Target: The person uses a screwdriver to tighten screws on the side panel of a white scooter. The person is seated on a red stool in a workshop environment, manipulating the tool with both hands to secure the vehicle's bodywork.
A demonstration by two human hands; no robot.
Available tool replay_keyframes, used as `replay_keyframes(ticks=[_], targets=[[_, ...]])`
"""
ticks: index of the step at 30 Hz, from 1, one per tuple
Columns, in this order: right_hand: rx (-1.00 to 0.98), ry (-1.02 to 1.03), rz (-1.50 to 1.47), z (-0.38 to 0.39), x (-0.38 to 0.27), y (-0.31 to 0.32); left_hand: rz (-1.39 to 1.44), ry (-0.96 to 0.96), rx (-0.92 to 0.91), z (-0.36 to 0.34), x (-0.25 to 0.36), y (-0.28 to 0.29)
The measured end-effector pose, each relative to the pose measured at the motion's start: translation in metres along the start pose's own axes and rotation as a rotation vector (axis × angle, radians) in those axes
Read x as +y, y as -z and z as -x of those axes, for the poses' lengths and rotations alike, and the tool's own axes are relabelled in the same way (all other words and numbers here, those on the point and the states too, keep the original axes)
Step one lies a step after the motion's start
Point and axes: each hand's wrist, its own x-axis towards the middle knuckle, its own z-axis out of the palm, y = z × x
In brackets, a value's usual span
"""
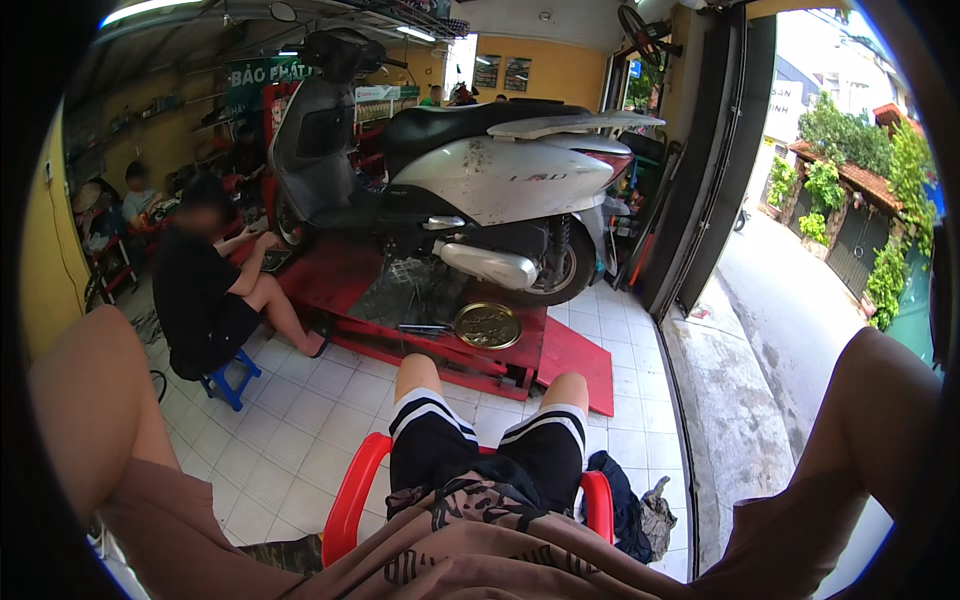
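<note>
the left arm (pixel 95 410) and right arm (pixel 850 420) are raised wide to either side, elbows (pixel 98 330) bent; both hands are out of view; knees (pixel 416 373) apart.

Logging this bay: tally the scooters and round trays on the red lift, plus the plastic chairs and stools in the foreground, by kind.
Scooters: 1, silver scooter
Round trays: 1, gold tray
Chairs: 1, red chair
Stools: 1, blue stool
Total: 4

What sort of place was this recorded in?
Most likely a motorbike repair shop: a silver scooter stands on a raised red platform, and a round gold-coloured tray sits on that platform beside it.
</note>
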Motion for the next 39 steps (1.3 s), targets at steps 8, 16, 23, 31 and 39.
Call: replay_keyframes(ticks=[8, 16, 23, 31, 39], targets=[[-0.003, 0.025, 0.046, -0.006, -0.002, 0.002, 0.059, 0.187, -0.022, 0.026, -0.015, -0.010], [0.007, -0.041, 0.093, 0.000, 0.003, 0.003, 0.036, 0.135, -0.045, 0.020, -0.019, -0.013], [0.002, -0.034, 0.180, -0.010, 0.009, 0.018, 0.017, 0.054, -0.067, -0.003, -0.007, -0.018], [0.053, -0.004, 0.301, -0.034, 0.028, 0.036, -0.095, -0.086, 0.002, -0.015, 0.029, 0.016], [0.134, -0.049, 0.639, -0.065, 0.150, 0.090, -0.744, -0.609, 0.499, 0.001, 0.173, 0.173]])
